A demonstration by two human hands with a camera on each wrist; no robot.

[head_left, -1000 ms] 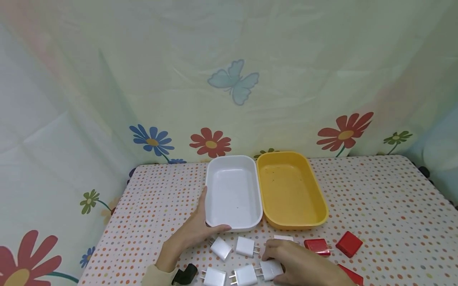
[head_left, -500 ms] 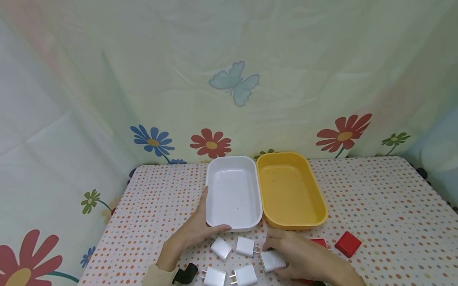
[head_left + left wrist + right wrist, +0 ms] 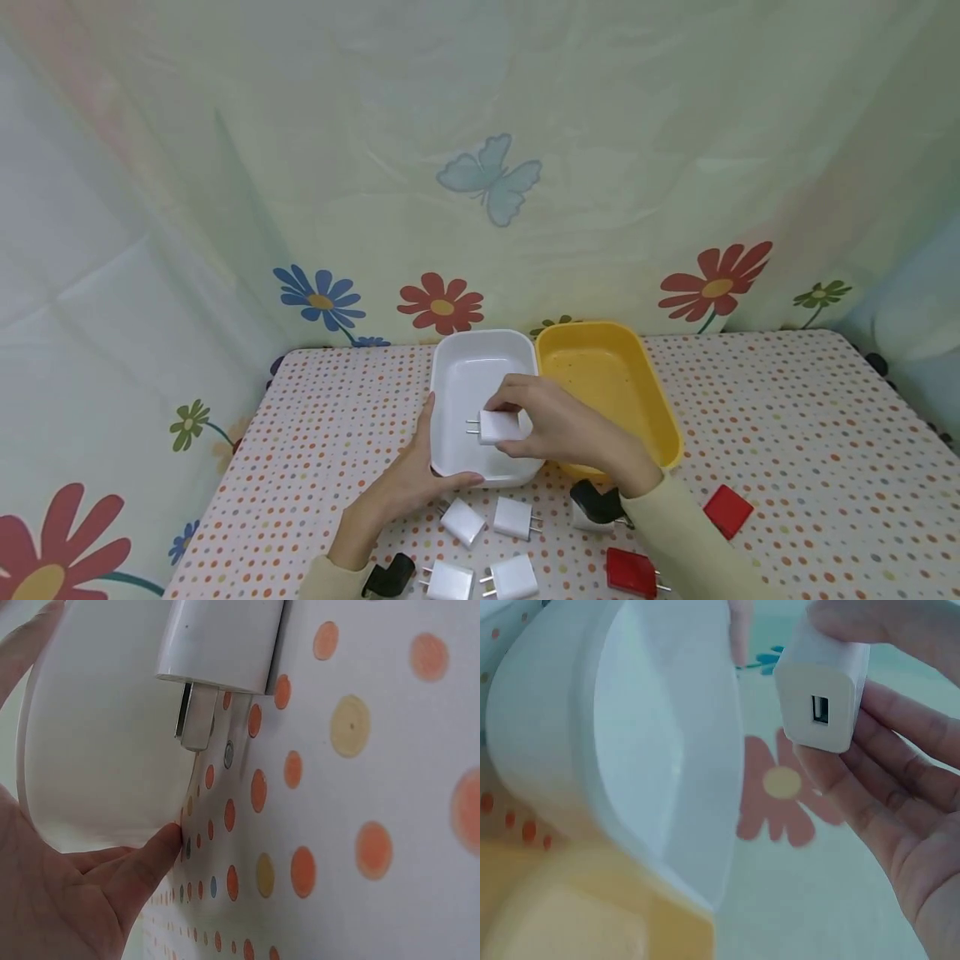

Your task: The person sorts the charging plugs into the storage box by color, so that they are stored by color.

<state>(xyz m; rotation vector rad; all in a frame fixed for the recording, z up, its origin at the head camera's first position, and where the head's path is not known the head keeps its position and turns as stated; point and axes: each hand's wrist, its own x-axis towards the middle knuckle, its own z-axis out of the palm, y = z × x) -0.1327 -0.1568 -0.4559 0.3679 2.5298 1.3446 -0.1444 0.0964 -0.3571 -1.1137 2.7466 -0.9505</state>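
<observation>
My right hand (image 3: 558, 421) pinches a white USB wall charger (image 3: 498, 427) over the white tray (image 3: 456, 379), its two prongs pointing left. In the right wrist view, the charger's USB port (image 3: 820, 709) shows between thumb and fingers. My left hand (image 3: 405, 475) rests against the near left corner of the tray, fingers spread along its left side and thumb along the front. Several white chargers (image 3: 514, 577) lie on the table in front; one white charger (image 3: 221, 645) appears close up in the left wrist view. Two red chargers (image 3: 727, 511) (image 3: 632, 572) lie to the right.
A yellow tray (image 3: 600, 362) stands right beside the white one, partly behind my right hand. The right sleeve (image 3: 690, 542) covers part of the table. A dotted cloth (image 3: 787, 417) covers the table, and a flowered curtain (image 3: 360, 200) hangs behind.
My right hand has lifted a white charger off the table and carried it up and left over the white tray. A red charger has shifted left and nearer. The left hand stays put.
</observation>
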